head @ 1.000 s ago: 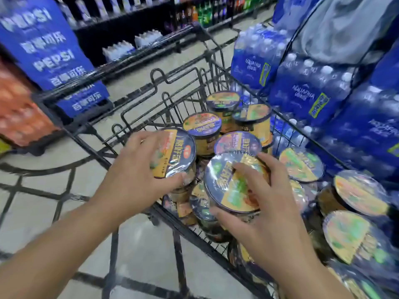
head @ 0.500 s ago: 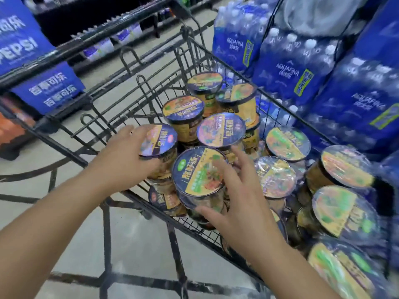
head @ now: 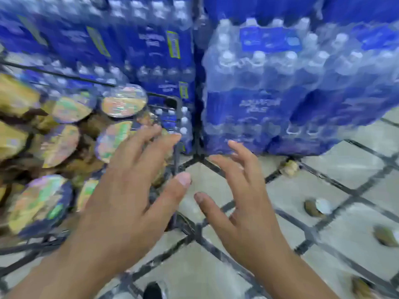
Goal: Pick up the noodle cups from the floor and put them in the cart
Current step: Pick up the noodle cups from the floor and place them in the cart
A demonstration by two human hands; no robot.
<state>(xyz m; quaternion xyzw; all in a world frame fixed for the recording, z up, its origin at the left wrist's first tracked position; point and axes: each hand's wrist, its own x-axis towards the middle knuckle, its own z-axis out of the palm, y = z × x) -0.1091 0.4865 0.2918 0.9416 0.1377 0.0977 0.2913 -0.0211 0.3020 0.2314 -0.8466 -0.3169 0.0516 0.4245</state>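
Blue-wrapped water packs; yellow-green lids, dark blue rims on noodle cups; black wire cart; pale floor, dark grid lines.

Blurred "AQUAFINA" on the shrink-wrapped water bottle pack.

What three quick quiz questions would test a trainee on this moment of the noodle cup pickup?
1. True or false: both the left hand and right hand hold nothing.
2. Where do noodle cups still lie? A) on the floor at right B) on the water packs
3. Fill in: the cart stands on the person's ____ side.

Key: 1 true; 2 A, for instance this cup; 3 left.
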